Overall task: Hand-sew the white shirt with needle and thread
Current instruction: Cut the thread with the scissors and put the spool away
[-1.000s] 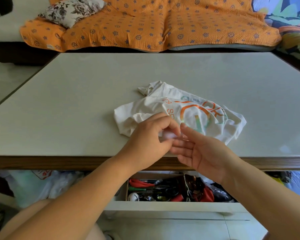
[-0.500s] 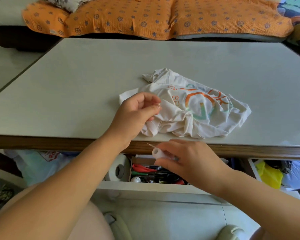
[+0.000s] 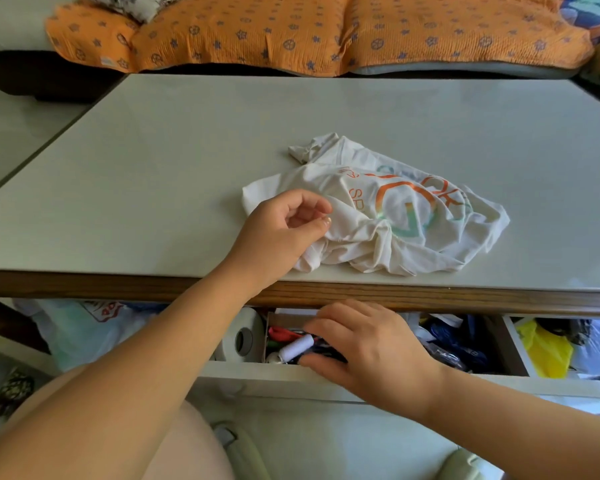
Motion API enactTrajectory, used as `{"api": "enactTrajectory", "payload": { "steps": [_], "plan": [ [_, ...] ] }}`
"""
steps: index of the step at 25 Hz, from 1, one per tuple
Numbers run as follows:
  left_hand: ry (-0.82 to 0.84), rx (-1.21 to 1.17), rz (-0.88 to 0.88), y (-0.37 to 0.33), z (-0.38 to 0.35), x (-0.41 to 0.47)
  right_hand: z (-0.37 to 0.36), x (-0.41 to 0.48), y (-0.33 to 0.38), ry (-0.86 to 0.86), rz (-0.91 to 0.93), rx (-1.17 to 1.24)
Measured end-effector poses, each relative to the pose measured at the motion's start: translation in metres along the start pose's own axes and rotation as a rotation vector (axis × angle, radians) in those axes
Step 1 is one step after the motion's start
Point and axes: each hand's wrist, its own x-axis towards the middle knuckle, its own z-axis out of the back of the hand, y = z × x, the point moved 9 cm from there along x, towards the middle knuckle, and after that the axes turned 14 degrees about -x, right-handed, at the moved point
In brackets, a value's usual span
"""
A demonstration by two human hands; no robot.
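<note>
White shirt [image 3: 413, 230], crumpled on the table [image 3: 153, 168] close to the near edge, long way running left to right, print facing up. Straight ahead of both hands, just beyond and above the open drawer [image 3: 291, 375].

Left hand [image 3: 281, 233] the nearer by far: up on the table top, right against the shirt's left folds, wrist crossing the wooden edge. Fingers curled, thumb and forefinger drawn close, tips almost meeting. Needle or thread between them? Too fine to make out, so cannot tell.

Right hand [image 3: 368, 344] down low, below the table edge, reaching into the drawer, palm down, well apart from the cloth. Pinching the white thread spool [image 3: 297, 348] by its right end, thumb beneath, fingers on top. Spool lying aslant, free end pointing left and toward the body.

Stitching not yet begun, by the look of it. Most likely needed next: right hand up and forward over the edge, to meet the left at the shirt.
</note>
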Motion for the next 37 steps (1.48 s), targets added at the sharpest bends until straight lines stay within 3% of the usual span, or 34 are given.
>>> {"api": "enactTrajectory", "payload": {
  "steps": [1,4,7,15,17,19,22,24,27,30,33,35,37],
  "plan": [
    [0.000,0.004,-0.004,0.000,0.000,0.001,0.007,-0.004,0.004,-0.073,0.027,-0.070],
    [-0.005,0.013,-0.019,-0.001,0.000,0.003,-0.019,-0.008,-0.008,0.157,-0.020,-0.301],
    [0.002,0.036,-0.007,0.000,-0.006,0.004,-0.040,-0.016,-0.018,0.286,-0.066,-0.352],
    [-0.001,0.058,-0.002,0.002,-0.014,0.008,-0.032,-0.008,-0.025,0.170,-0.111,-0.335],
    [-0.009,0.077,-0.014,0.001,-0.013,0.009,-0.025,-0.006,-0.024,0.089,-0.124,-0.264],
    [-0.034,0.119,-0.050,-0.002,-0.009,0.010,0.005,0.000,-0.025,-0.128,-0.146,-0.099],
    [-0.043,0.268,-0.144,-0.012,-0.007,0.013,0.057,0.004,-0.069,-0.363,-0.337,0.092],
    [0.015,0.467,-0.216,-0.018,-0.014,0.015,0.066,0.007,-0.116,-0.303,-0.524,0.092],
    [0.061,0.712,-0.207,-0.016,-0.022,0.018,0.042,0.000,-0.166,-0.037,-0.742,0.171],
    [0.045,0.789,-0.190,-0.019,-0.016,0.021,0.033,0.003,-0.170,0.068,-0.706,0.148],
    [0.192,0.983,-0.124,-0.009,-0.016,0.025,0.030,0.007,-0.165,0.230,-0.596,0.070],
    [0.199,0.963,-0.189,-0.013,-0.016,0.026,0.036,0.010,-0.161,0.230,-0.573,0.064],
    [0.161,0.827,-0.259,-0.023,-0.013,0.027,0.044,0.011,-0.164,0.154,-0.642,0.207]
  ]
}}
